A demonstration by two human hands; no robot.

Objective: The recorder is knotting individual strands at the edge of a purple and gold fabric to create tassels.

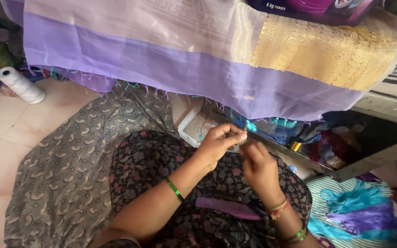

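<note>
Lilac fabric [161, 59] hangs across the top of view — sheer, with a darker violet band along its lower edge, a gold woven panel at 1 o'clock, and a fringe of teal and violet tassels [132, 85]. Left hand [219, 140], just below centre, is pinched closed on a thin thread [246, 125] at the fringe edge; right hand [257, 163], touching it at 4 o'clock, has fingers curled — what it grips I cannot tell. White thread cone [20, 84] lies on the tiles at 9 o'clock. Purple comb [228, 208] rests on the lap at 6 o'clock. Dark purple box [318, 8] with a printed label sits at 12 o'clock, top edge. Teal and violet yarn bundles [359, 212] lie at 4 o'clock.
</note>
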